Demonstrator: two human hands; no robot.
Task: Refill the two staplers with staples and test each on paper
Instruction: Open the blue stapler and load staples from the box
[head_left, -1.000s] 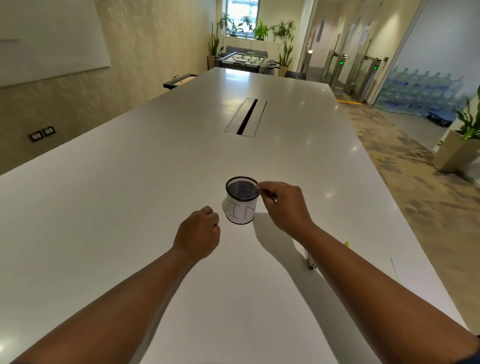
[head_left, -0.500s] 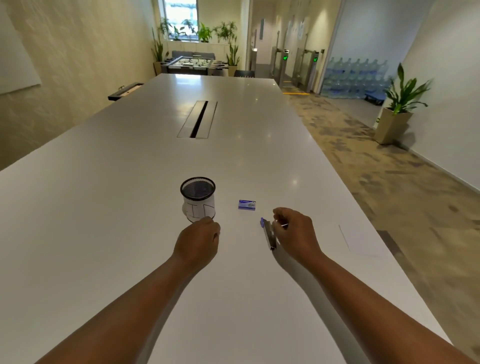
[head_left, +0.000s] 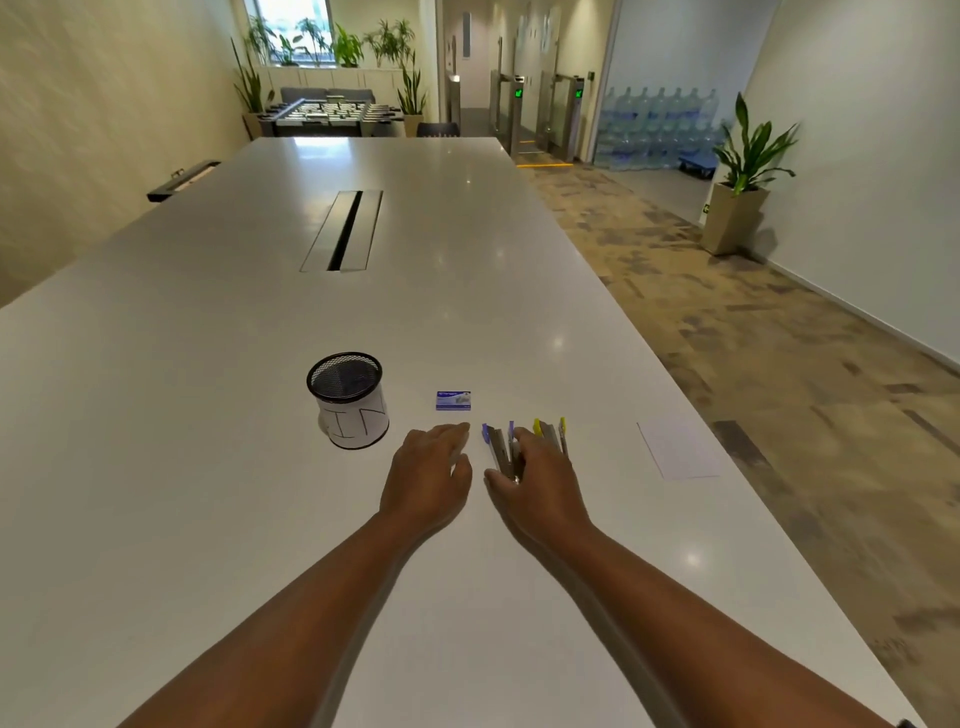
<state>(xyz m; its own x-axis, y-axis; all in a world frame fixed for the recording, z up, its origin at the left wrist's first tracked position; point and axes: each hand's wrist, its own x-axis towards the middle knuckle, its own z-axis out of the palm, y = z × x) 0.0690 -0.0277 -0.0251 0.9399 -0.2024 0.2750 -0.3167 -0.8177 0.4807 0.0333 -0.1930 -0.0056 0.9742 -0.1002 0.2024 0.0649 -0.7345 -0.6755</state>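
Two staplers lie side by side on the white table (head_left: 218, 415): a purple-tipped stapler (head_left: 494, 442) and, to its right, a yellow-tipped stapler (head_left: 550, 432). My right hand (head_left: 543, 480) covers their near ends, with thumb and fingers closed around the purple one. My left hand (head_left: 430, 467) rests flat just left of the purple stapler, fingers spread, holding nothing. A small blue staple box (head_left: 453, 400) sits just beyond my left hand. A white paper sheet (head_left: 678, 449) lies to the right, near the table edge.
A black mesh cup (head_left: 347, 400) wrapped in labelled white paper stands left of the staple box. A cable slot (head_left: 343, 231) runs along the table's middle, farther away. The table's right edge drops to the patterned floor.
The view has swung right. My right hand left the mesh cup and came down onto the staplers; the yellow one and the paper are now in view. My left hand opened and moved right.
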